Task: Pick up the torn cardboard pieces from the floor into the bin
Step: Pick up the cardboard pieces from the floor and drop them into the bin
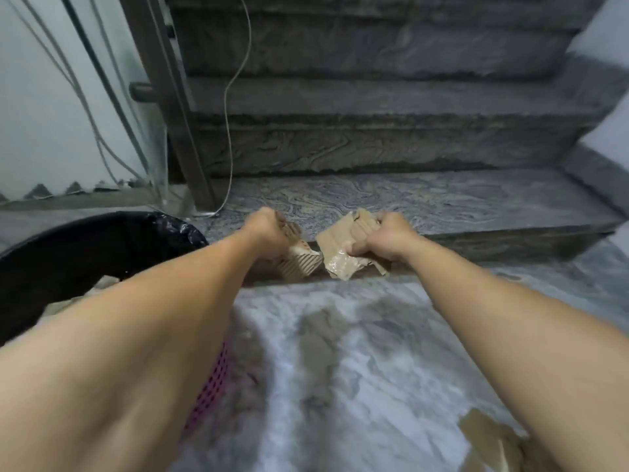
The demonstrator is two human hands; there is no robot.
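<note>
Bin: a black bin (68,253) at the left edge of the floor (340,352), lined with a shiny black bag (177,229) that folds over its rim; the left forearm crosses in front of it, and a pale scrap shows inside near the rim, too blurred to name.
Left hand: the left hand (269,233) is a closed fist, fingers curled round a cardboard piece (299,264), held in the air above the foot of the lowest step (408,206).
Left piece: brown, with the corrugated ribs bare on its lower face, a torn edge and a trace of red print near the fist.
Right hand: the right hand (388,238) is also clenched, thumb and fingers pinching a second piece (343,247), just beside the left one but not touching it.
Right piece: flat brown card with ragged edges and a strip of glossy clear tape across its lower part.
Floor piece: another brown scrap (490,437) lies on the floor at the bottom right, partly hidden by the right forearm.
Floor: grey and white marbled stone, blurred.
Stairs: dark grey veined steps rise beyond the hands.
Cable: a thin white cable (231,114) hangs down at the left of the stairs to the lowest step.
Pink item: a pink mesh thing (212,386) shows under the left forearm; what it is cannot be told.
</note>
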